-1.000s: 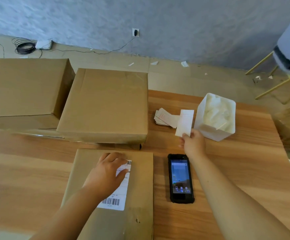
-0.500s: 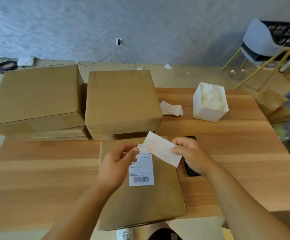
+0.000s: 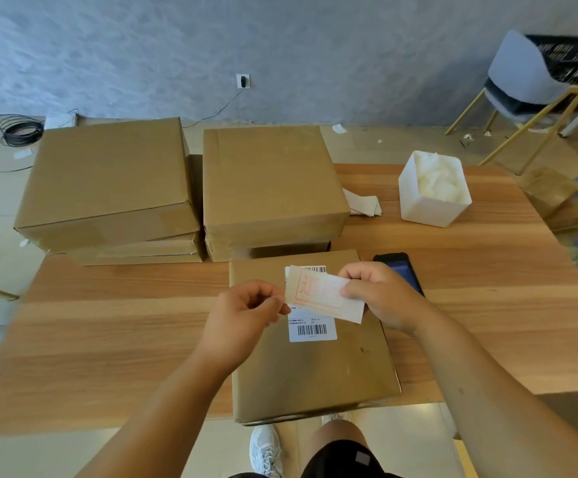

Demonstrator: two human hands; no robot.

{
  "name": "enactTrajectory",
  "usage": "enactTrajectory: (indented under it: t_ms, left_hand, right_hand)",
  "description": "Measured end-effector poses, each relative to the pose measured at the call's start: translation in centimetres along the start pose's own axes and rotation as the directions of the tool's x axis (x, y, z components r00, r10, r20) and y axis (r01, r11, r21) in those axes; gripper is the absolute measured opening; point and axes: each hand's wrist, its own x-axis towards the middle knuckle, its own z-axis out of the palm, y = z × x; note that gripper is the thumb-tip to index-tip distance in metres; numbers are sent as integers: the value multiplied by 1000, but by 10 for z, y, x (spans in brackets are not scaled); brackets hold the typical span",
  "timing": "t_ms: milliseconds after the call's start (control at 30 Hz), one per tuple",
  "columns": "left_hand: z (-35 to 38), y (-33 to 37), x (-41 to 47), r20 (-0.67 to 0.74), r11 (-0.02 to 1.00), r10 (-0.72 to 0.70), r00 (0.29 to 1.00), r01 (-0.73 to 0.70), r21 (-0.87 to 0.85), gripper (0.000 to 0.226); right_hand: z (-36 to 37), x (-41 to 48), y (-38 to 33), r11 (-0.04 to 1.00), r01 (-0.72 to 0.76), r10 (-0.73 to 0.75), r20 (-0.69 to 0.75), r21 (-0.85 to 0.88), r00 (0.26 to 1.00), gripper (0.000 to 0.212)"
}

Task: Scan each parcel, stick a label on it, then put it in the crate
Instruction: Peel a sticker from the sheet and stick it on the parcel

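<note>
both hands on one label [image 3: 318, 294] – white slip with a red stamped frame, held in the air just over the parcel [image 3: 311, 367]. left hand [image 3: 246, 312] pinches the slip's left edge between thumb and fingertips, other fingers curled. right hand [image 3: 380, 294] grips the right end, thumb on top. at the left end i see two layers slightly offset; can't tell if they are parting.

the parcel is a flat cardboard box lying on the wooden table [image 3: 108, 339], its near end overhanging the front edge. it already carries a barcode sticker [image 3: 311, 327], partly covered by the slip. black handheld [image 3: 405, 270] lies on the table just right of the parcel's far corner, mostly hidden behind the right hand, screen lit.

behind the parcel: two stacks of cardboard boxes – left stack [image 3: 108, 181] and middle stack [image 3: 270, 188], side by side. right of them a small pile of spare slips [image 3: 365, 205], then a white bin [image 3: 432, 194] with crumpled white paper inside.

black crate [image 3: 570, 60] is far right by the wall, on a grey chair [image 3: 529, 84], well apart from the parcel and cut off by the frame edge.
</note>
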Motion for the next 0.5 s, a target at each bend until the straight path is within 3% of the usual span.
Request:
enactTrajectory:
  t_ms: [67, 133, 200, 267, 333, 500]
  left_hand:
    - [-1, -1, 0, -14, 999, 8, 1000, -8, 41, 17]
    - [-2, -1, -1, -21, 999, 15, 1000, -15, 39, 17]
    - [-2, -1, -1, -29, 1000, 17, 999, -16, 27, 18]
    - [-1, -1, -1, -43, 999, 18, 999, -17, 32, 18]
    - [-1, -1, 0, -51, 999, 18, 999, -16, 28, 18]
    - [3, 1, 0, -23, 999, 32, 999, -32, 26, 15]
  right_hand:
    - [3, 1, -2, 999, -8, 7, -36, -42, 999, 21]
    - [7, 2, -1, 980, -13, -20, -167, -196, 986, 8]
    - [14, 2, 0, 935, -24, -105, -344, -353, 933, 19]
    - [21, 0, -3, 912, 43, -229, -418, -408, 879, 24]
    - [30, -3, -10, 901, 130, -293, -359, -413, 886, 15]
    - [46, -2, -18, 916, 181, -262, -191, -358, 946, 15]
